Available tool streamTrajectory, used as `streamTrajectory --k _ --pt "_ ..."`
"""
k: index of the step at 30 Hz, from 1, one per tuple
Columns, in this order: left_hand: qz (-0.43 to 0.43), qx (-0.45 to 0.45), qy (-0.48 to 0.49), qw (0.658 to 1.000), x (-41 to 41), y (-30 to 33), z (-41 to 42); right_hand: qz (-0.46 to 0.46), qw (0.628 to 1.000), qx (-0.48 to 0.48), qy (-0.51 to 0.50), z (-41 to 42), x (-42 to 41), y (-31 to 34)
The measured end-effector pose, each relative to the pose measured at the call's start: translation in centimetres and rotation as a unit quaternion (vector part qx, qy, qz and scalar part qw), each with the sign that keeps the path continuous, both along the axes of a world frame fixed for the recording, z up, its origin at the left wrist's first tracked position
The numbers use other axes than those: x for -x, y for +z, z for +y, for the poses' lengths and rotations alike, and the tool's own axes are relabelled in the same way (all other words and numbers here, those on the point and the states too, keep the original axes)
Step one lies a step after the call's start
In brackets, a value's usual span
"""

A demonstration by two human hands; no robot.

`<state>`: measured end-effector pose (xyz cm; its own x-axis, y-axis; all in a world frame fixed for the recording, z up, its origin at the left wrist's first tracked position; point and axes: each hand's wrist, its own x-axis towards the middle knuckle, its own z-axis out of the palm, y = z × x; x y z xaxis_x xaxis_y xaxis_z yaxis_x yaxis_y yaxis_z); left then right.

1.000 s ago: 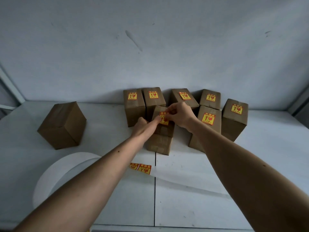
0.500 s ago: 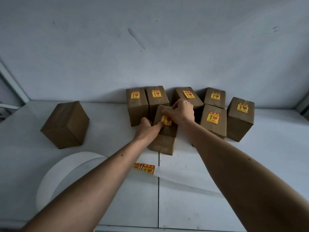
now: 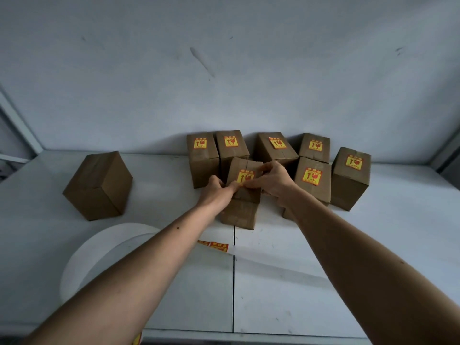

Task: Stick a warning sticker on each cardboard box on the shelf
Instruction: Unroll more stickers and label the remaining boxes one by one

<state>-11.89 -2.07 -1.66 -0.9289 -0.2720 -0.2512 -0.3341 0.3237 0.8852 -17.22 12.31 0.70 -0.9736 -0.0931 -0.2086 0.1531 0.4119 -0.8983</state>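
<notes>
A brown cardboard box [image 3: 240, 212] stands at the middle of the white shelf [image 3: 298, 282]. Its top face carries a yellow and red warning sticker [image 3: 245, 176]. My left hand [image 3: 216, 189] rests against the box's left side, a fingertip at the sticker's lower left corner. My right hand [image 3: 272, 180] lies over the right of the top face, fingers on the sticker's right edge. Behind and to the right stand several boxes with stickers on top, such as one [image 3: 312, 179] beside my right hand. A lone box [image 3: 98, 186] with no sticker showing sits far left.
A large white sticker roll [image 3: 104, 252] lies at the front left, its strip with two yellow stickers [image 3: 215, 246] running under my left forearm. A grey wall closes the back. A seam [image 3: 234, 290] splits the shelf down the middle.
The sticker now lies more uncovered on the box top. My right hand has slid to its right edge and my left fingertip to its lower left corner. The boxes have not moved.
</notes>
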Motion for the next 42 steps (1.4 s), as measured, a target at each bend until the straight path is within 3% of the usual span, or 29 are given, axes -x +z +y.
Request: streamTrajectory --k 2,4,8,12,15,23,29,35,39,42 --pt "-0.003 0.006 -0.007 1.0 -0.2 0.2 -0.4 0.029 1.0 0.006 0.01 -0.1 -0.6 0.0" --pt "-0.005 0.033 -0.008 0.999 -0.5 0.5 -1.3 0.118 0.989 -0.09 0.03 -0.5 -1.3 0.0" --pt "0.011 0.115 0.02 0.993 -1.8 1.2 -3.9 0.257 0.892 -0.341 0.144 -1.9 -3.0 0.1" --pt "0.024 0.251 0.063 0.966 -3.4 1.9 -7.7 0.288 0.82 -0.436 0.235 -2.9 -4.2 -0.3" --pt "0.042 0.328 0.089 0.94 -4.2 2.0 -11.4 0.3 0.81 -0.455 0.219 -2.8 -4.7 -0.4" --pt "-0.052 0.522 0.188 0.83 -7.1 2.6 -20.0 0.278 0.796 -0.505 0.185 -3.9 -4.8 0.2" --pt "-0.146 0.398 0.196 0.884 -7.2 1.2 -23.9 0.297 0.797 -0.506 0.141 -6.2 -4.7 -0.1" --pt "-0.066 0.379 0.208 0.899 -7.0 1.0 -22.3 0.363 0.824 -0.396 0.18 -9.1 -4.9 -0.1" --pt "-0.02 0.388 0.18 0.904 -6.5 1.9 -18.0 0.238 0.848 -0.372 0.294 -9.8 -6.0 -0.2" --pt "-0.006 0.388 0.144 0.91 -6.5 1.9 -14.4 0.192 0.807 -0.429 0.357 -8.9 -6.7 -0.7"
